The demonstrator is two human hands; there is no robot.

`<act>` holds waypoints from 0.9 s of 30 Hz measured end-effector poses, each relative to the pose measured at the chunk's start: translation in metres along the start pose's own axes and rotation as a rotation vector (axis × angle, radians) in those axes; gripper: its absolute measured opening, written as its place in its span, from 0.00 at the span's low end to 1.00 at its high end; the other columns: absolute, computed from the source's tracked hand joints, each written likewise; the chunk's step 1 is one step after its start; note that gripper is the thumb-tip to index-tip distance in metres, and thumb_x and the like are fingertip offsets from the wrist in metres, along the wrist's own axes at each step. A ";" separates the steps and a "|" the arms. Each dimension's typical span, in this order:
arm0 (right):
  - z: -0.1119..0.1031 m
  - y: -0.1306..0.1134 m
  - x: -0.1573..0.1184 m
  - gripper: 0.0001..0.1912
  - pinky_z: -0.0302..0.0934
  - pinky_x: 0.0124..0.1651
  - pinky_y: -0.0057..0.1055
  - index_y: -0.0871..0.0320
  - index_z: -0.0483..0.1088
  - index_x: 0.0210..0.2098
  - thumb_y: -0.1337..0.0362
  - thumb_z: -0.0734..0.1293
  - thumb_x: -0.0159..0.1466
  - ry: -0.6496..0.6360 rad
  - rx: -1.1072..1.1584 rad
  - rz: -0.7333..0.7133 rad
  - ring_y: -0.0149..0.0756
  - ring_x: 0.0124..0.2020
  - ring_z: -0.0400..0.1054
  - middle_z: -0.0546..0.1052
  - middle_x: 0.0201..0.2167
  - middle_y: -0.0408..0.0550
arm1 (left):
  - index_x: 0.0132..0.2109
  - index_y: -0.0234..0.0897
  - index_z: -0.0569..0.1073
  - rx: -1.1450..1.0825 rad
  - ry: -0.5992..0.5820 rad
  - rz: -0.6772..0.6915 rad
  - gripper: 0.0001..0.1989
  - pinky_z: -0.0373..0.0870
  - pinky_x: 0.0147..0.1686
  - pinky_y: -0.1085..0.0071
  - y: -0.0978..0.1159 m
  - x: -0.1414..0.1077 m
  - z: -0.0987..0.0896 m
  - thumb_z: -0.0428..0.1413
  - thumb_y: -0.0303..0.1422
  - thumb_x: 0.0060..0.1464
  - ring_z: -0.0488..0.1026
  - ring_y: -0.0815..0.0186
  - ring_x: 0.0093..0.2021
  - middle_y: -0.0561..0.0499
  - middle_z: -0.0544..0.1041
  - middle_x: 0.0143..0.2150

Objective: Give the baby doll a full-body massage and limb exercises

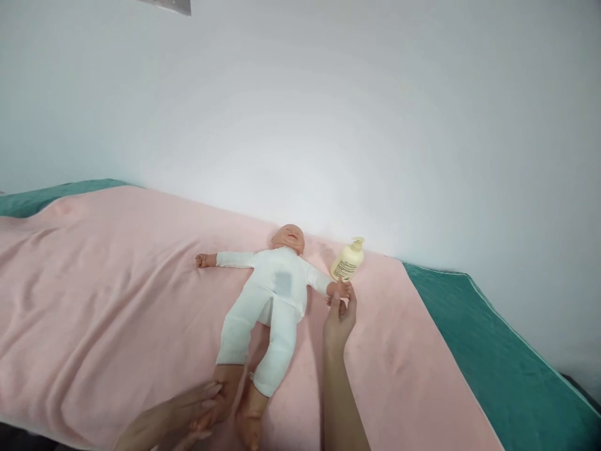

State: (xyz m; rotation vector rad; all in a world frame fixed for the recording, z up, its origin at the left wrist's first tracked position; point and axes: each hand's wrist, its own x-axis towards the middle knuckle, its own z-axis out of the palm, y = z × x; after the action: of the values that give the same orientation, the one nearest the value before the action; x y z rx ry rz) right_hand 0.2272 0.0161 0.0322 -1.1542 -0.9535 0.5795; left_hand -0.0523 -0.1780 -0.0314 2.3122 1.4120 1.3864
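Observation:
A baby doll [277,282] with a white cloth body lies on its back, head toward the wall, arms spread out. My right hand [341,319] pinches the doll's hand on the right between thumb and fingers. At the lower left, my left hand [176,413] is around the doll's foot [220,407], fingers along the ankle and part of the foot covered. The doll's other foot [251,419] rests beside it, untouched. Just beyond my right hand is a pale yellow pump bottle [348,260] with printed text, apart from my fingers.
Under the doll spreads a pink blanket [141,282], wrinkled on the left. Green sheet [498,338] shows past its right edge and at the far left. A white wall [300,113] rises directly behind the bed.

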 end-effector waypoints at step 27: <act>-0.014 0.020 0.022 0.27 0.69 0.43 0.32 0.61 0.67 0.53 0.56 0.69 0.57 0.119 0.102 0.230 0.31 0.33 0.73 0.74 0.47 0.52 | 0.52 0.46 0.74 -0.125 0.018 0.171 0.17 0.76 0.49 0.69 -0.003 0.069 -0.006 0.57 0.27 0.56 0.77 0.63 0.49 0.55 0.80 0.47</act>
State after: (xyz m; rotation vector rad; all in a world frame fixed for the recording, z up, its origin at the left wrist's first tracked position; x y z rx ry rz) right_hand 0.2513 0.0331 0.0195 -1.2008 -0.6866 0.7281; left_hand -0.0477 -0.1271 0.0152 2.3919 1.1182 1.4972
